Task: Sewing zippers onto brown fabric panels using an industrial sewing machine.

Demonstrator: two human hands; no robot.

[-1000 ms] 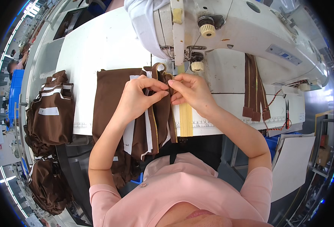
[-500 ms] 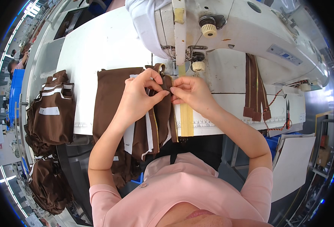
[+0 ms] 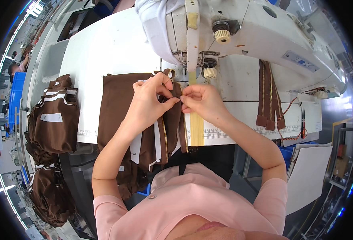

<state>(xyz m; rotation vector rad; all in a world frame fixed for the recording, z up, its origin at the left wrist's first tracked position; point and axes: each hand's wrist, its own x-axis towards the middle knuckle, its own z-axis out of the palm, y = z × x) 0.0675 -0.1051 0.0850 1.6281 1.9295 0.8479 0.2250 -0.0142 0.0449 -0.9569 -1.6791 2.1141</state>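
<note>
Brown cloth [image 3: 120, 92], gold zip [image 3: 165, 140], bench [image 3: 104, 52] edge

Both overhang the near edge, probably light and floppy, teeth stiffer; the zip's border looks surest to hold. Right hand [image 3: 204, 103] pinches it; left hand [image 3: 147, 102] nearly meets it, grip unclear. White bench spreads leftward; beyond, the sewing machine [image 3: 260, 36] limits room.

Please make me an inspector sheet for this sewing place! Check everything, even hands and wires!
Surface: white table, ruler markings near its edge.
Job's things: brown fabric with gold zipper teeth, left of a yellow strip.
Clutter: brown zipper strips at right.
Hands: right hand pinches the fabric's edge; left hand touches beside it, grip unclear.
Cables: twisted red-and-black cord; purpose unclear.
Surroundings: sewing machine, brown bundles, white boards.
</note>
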